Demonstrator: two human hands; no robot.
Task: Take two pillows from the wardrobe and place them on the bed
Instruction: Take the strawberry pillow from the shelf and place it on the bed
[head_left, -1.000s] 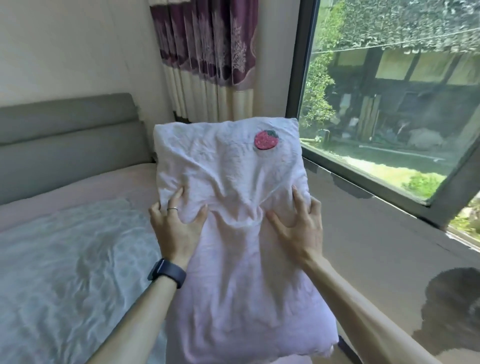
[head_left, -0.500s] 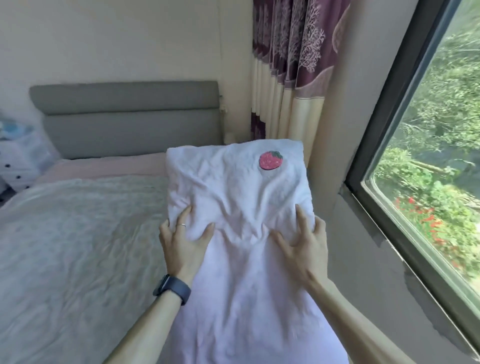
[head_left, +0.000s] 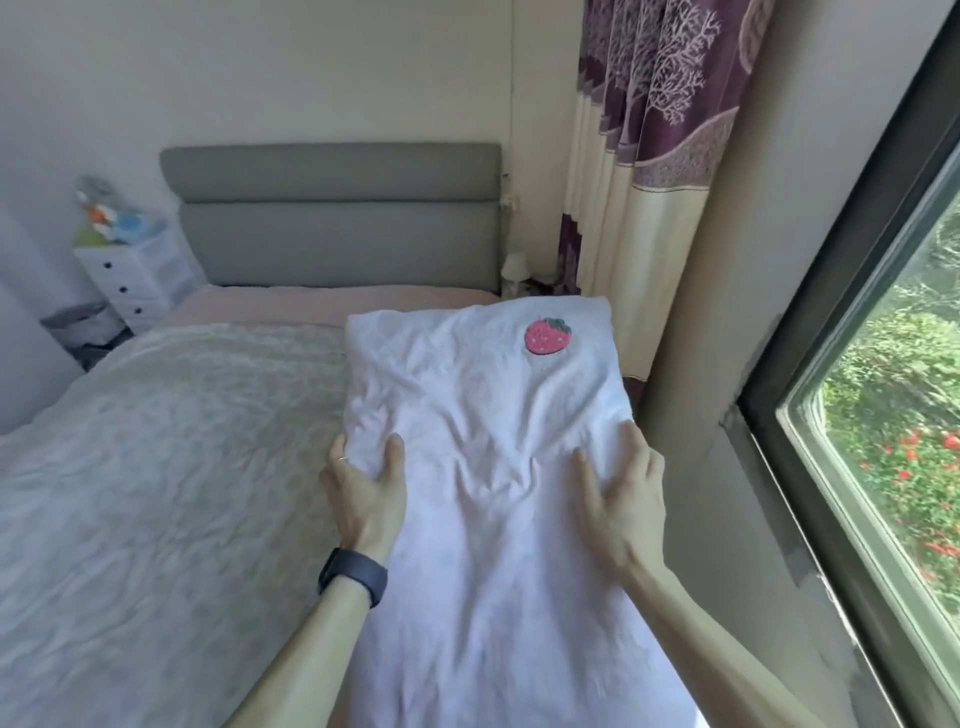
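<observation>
Since a moment before, your view swung left, baring the whole headboard (head_left: 337, 218). Your left hand (head_left: 366, 493) and right hand (head_left: 621, 499) gripped the white pillow (head_left: 483, 467) by its sides, above the bed (head_left: 156, 467), beside the window (head_left: 883, 415).

Curtain (head_left: 660, 171), window (head_left: 893, 415), drawer unit (head_left: 137, 278)

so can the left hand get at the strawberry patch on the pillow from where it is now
Probably yes. The left hand grips the pillow at its left edge, and the strawberry patch lies uncovered further up the same face, with only bare fabric between. It would have to let go its grip first, leaving the right hand to hold the pillow.
</observation>
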